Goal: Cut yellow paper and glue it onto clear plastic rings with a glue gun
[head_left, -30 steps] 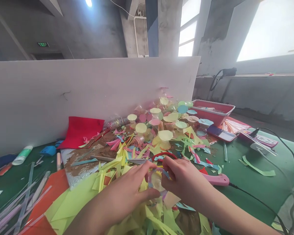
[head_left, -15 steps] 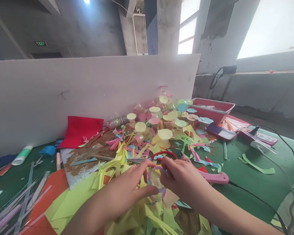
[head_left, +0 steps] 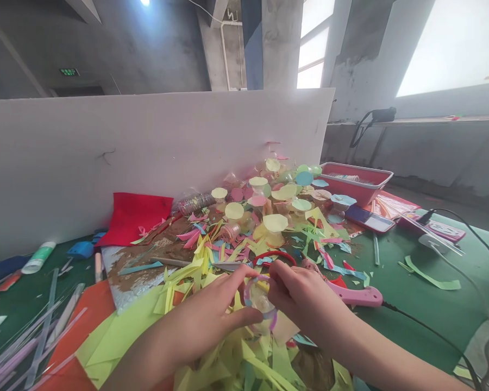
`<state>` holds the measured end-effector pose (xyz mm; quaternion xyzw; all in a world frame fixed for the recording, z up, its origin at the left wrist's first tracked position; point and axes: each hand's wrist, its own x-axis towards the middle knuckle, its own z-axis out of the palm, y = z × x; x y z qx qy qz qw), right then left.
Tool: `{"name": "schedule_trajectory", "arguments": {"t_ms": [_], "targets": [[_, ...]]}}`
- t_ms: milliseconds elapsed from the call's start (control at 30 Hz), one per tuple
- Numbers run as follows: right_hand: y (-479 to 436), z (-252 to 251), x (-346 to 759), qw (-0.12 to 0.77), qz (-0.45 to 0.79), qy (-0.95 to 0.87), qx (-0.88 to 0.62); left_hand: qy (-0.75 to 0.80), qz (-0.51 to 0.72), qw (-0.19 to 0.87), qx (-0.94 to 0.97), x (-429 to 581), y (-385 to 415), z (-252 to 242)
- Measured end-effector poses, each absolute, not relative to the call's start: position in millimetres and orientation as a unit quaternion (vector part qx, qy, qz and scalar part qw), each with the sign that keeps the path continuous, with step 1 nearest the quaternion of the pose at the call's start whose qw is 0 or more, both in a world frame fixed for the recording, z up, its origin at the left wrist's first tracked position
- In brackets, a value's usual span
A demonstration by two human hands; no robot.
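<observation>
Between my two hands sits a small clear plastic cup [head_left: 262,304] with a purple and bluish band along its rim. My left hand [head_left: 222,301] curls its thumb and forefinger around the cup's left side. On the right side, my right hand [head_left: 295,288] is closed at the rim, its fingertips mostly hidden behind the knuckles. Just beyond the hands lie red-handled scissors [head_left: 283,254]. A pink glue gun [head_left: 361,296] rests right of my right hand, partly covered by it. Yellow-green paper scraps [head_left: 220,358] pile up under the cup.
Clear cups topped with paper discs [head_left: 275,222] cluster farther back against a white board [head_left: 146,141]. A pink basket [head_left: 352,187] and a phone [head_left: 369,218] are at the right. Red paper [head_left: 134,217], a glue stick [head_left: 38,258] and plastic strips [head_left: 44,326] lie left. A cable [head_left: 424,331] trails right.
The purple band shows a little more at the cup's lower right. My right fingers have shifted slightly at the rim, while my left hand keeps its place.
</observation>
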<state>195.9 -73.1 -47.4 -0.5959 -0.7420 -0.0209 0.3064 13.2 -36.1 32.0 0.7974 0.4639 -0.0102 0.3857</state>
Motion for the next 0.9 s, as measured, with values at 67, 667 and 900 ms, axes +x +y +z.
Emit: {"name": "schedule_trajectory", "arguments": {"t_ms": [67, 667, 900], "targets": [[-73, -48, 194, 0.314, 0.007, -0.724, -0.614, 0.462, -0.002, 0.381, 0.801, 13, -36, 30], [-77, -29, 196, 0.28, 0.188, -0.731, -0.593, 0.443, -0.017, 0.38, 0.811, 1, -23, 19], [-71, -34, 205, 0.303, 0.117, -0.761, -0.561, 0.421, -0.002, 0.347, 0.838, 6, -23, -3]]}}
